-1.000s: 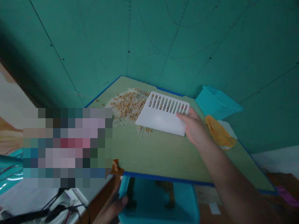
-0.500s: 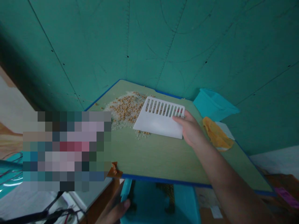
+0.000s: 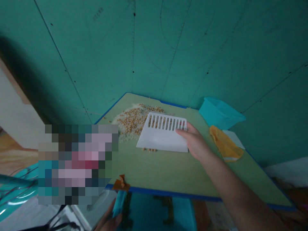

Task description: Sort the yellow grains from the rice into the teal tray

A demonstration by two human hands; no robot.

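Observation:
My right hand [image 3: 194,141] grips the right end of a white plastic scraper [image 3: 162,139] with a row of slots along its far side, thumb on top. The scraper lies low over the table, its left end partly covering a spread pile [image 3: 131,122] of yellow-tan kernels and white rice-like grains. A short row of kernels [image 3: 149,149] shows along its near edge. Below the table's front edge, my left hand [image 3: 112,221] is closed on the left rim of a turquoise bin [image 3: 144,213]. Dark bits lie in the bin. Part of that hand is out of view.
The pale green table [image 3: 166,170] has blue edging and stands against a green wall [image 3: 154,48]. A turquoise dustpan-like container [image 3: 220,114] and a yellow cloth [image 3: 226,144] lie at its right. Orange tape [image 3: 121,183] sticks to the front-left edge. A blurred-out patch hides the left side.
The scraper has shifted slightly toward the table's front, and fewer grains show along its near edge. The bin and my left hand have moved a little left. The camera view has tilted up.

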